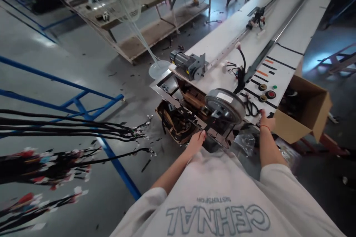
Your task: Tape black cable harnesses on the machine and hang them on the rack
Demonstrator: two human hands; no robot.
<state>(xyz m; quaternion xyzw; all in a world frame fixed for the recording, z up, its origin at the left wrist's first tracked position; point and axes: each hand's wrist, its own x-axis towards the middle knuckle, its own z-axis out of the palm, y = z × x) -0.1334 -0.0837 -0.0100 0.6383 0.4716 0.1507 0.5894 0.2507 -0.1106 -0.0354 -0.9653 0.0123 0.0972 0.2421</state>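
Note:
My left hand [197,141] is closed at the near edge of the bench, its fingertips on a narrow black strip [210,125] that runs up toward a large grey wheel [239,108]. The wheel carries a white label and stands on the bench end. At the bench's right corner my right hand [267,121] is closed with the thumb up; what it grips, if anything, is too small to make out. Just left of it lie black-handled scissors [251,106]. A black wire bundle [240,72] with loose connector ends rests behind the wheel.
Tape rolls [263,98], a red button [270,94] and black and orange strips line the white bench [289,50]. A motor [182,60] sits at its left edge. A cardboard box [294,127] stands right. Cable harnesses [69,126] hang by a blue frame [111,155] at left.

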